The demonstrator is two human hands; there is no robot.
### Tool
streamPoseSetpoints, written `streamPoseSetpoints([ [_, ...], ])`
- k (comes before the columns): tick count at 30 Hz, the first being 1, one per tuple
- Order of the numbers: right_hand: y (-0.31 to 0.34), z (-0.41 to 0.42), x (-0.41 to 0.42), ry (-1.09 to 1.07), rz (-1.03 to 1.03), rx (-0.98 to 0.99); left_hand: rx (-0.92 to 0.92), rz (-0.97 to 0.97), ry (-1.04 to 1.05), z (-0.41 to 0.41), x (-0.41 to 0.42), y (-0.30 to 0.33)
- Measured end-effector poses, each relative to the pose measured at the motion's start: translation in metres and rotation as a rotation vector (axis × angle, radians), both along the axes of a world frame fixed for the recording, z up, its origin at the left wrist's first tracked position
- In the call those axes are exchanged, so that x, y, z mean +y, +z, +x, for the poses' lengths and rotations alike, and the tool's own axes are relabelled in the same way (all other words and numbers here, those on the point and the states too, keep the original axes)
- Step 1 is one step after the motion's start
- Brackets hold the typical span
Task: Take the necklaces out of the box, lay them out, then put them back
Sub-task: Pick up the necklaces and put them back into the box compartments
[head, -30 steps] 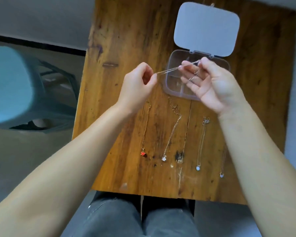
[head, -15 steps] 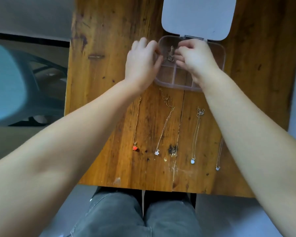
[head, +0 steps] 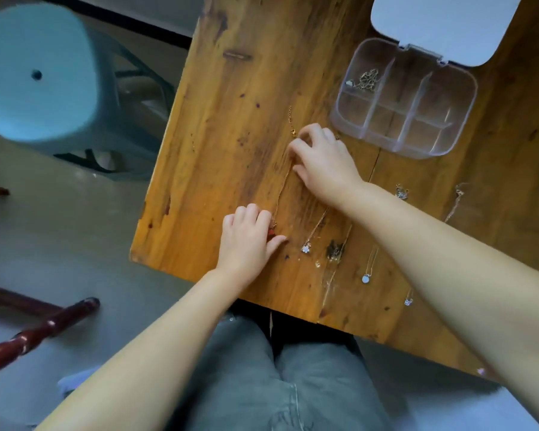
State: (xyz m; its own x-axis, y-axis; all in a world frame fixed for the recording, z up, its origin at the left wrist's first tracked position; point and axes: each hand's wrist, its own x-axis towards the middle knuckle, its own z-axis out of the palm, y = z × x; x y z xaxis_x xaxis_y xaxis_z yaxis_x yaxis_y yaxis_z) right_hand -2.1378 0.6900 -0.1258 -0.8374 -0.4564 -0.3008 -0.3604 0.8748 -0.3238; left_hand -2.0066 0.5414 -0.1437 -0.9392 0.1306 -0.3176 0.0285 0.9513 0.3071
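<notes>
- Head view: left hand [head: 246, 241] curls over the red pendant [head: 272, 232] of the leftmost necklace [head: 282, 188]; grip appears pinched, likely to lift that end.
- Right hand [head: 322, 160] presses fingertips on the same chain near its clasp, seemingly gathering it; whether it actually grips, cannot tell.
- Beyond the right hand, the clear box [head: 403, 107] lies open, one coiled necklace [head: 366, 79] in its far-left compartment.
- Other necklaces lie stretched on the table [head: 231, 119], beside and under the right forearm, apparently awaiting return.
</notes>
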Motion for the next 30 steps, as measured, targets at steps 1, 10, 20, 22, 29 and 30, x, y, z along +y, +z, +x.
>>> streamPoseSetpoints([
  [1,-0.001,-0.001,0.001,0.013,0.008,0.023,0.016,0.024,0.003,-0.001,0.000,-0.001],
  [10,0.017,0.008,0.010,-0.243,-0.408,-0.220,0.047,0.227,0.034,-0.025,-0.016,0.011],
  [20,0.100,-0.015,0.075,-0.916,-1.708,-0.746,0.200,0.822,0.179,-0.138,0.081,0.084],
  [22,0.110,-0.031,0.091,-0.923,-1.776,-0.674,0.166,0.875,0.122,-0.160,0.102,0.091],
  [29,0.088,-0.082,0.119,-1.118,-1.891,-0.581,0.087,0.773,0.046,-0.236,0.145,0.070],
  [30,0.080,-0.086,0.120,-1.160,-1.892,-0.578,0.065,0.741,0.030,-0.241,0.148,0.064],
])
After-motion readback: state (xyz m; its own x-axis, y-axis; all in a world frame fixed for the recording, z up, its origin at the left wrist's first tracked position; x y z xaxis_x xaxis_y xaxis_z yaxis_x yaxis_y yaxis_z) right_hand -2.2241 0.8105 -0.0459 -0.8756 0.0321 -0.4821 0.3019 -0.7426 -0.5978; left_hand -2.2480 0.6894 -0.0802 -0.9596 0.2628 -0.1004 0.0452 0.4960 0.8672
